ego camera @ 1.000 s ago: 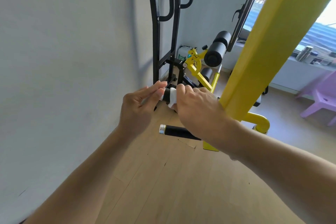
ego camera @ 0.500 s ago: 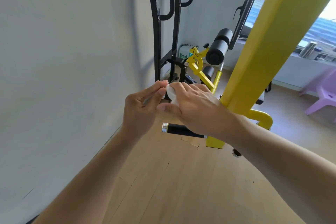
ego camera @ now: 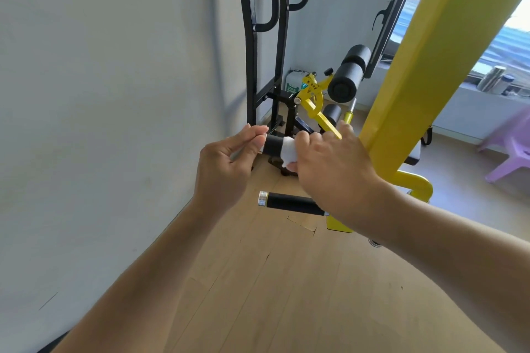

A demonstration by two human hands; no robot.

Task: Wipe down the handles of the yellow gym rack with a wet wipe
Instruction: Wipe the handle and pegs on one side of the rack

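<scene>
Two black foam handles stick out to the left from the yellow rack post (ego camera: 415,71). On the upper handle (ego camera: 274,145) my right hand (ego camera: 329,169) grips a white wet wipe (ego camera: 288,150) wrapped round the grip. My left hand (ego camera: 226,169) pinches the free end of that upper handle with fingertips and thumb. The lower handle (ego camera: 289,201), with a silver end cap, lies bare below my right wrist; its inner end is hidden by my forearm.
A white wall (ego camera: 100,123) runs close on the left. A black frame (ego camera: 263,37) and a yellow bench arm with black foam rollers (ego camera: 347,77) stand behind. A purple plastic chair (ego camera: 513,149) sits far right on the wooden floor (ego camera: 286,295).
My right hand has slid the wipe back along the upper handle toward the post, baring black grip between my hands. My left hand still holds the handle's end.
</scene>
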